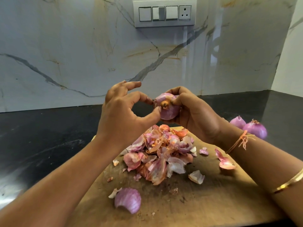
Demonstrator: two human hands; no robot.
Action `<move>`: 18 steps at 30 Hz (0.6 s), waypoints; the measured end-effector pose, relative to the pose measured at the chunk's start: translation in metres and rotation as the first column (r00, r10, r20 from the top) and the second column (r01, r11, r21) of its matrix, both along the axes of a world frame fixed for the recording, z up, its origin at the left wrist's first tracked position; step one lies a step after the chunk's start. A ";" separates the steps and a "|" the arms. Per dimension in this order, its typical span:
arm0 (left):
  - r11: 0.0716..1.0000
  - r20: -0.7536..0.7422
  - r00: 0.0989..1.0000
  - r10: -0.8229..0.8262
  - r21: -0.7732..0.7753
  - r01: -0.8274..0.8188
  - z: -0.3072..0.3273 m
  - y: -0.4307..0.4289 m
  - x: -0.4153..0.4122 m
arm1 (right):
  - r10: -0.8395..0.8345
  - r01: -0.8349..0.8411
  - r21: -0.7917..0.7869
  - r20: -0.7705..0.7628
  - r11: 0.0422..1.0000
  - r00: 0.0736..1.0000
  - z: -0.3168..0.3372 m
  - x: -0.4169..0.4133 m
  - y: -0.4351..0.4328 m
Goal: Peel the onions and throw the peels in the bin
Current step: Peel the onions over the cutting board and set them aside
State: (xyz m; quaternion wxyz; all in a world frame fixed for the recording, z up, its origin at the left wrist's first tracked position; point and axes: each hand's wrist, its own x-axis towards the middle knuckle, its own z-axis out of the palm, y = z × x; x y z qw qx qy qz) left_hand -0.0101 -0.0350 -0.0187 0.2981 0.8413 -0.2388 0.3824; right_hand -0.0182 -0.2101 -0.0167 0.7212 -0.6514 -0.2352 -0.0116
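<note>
purple-pink onion (167,110) sat in the head view just above centre, toward twelve o'clock of the board, held in the air by the right hand (195,115). its fingers curled round the far side and its thumb pressed beside the brown root nub. the left hand (121,115) met it from nine o'clock, thumb and forefinger tips pinching the loose skin at the onion's edge, the other fingers fanned out and holding nothing. to do this step well, the pinch probably needed to catch the whole dry layer rather than a flake, then draw it away from the root in one long strip while the right hand turned the bulb. such thin skin would likely tear if jerked. keeping the work over the board would let scraps fall onto the heap of peels (160,154) lying at the board's middle. one large curved peel (128,199) lay toward six o'clock. the wooden cutting board (213,202) looked scarred and stained. at three o'clock, just off its corner, two other onions (255,130) rested close together on the glossy black countertop (41,136). behind rose a pale marble wall (82,54) veined grey and ochre, with a switch plate (164,13) at twelve o'clock. no bin showed.
</note>
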 end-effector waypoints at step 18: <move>0.998 0.059 0.998 0.015 -0.062 -0.011 0.005 -0.001 -0.004 | -0.005 0.005 0.015 0.007 1.000 1.000 -0.002 0.002 0.002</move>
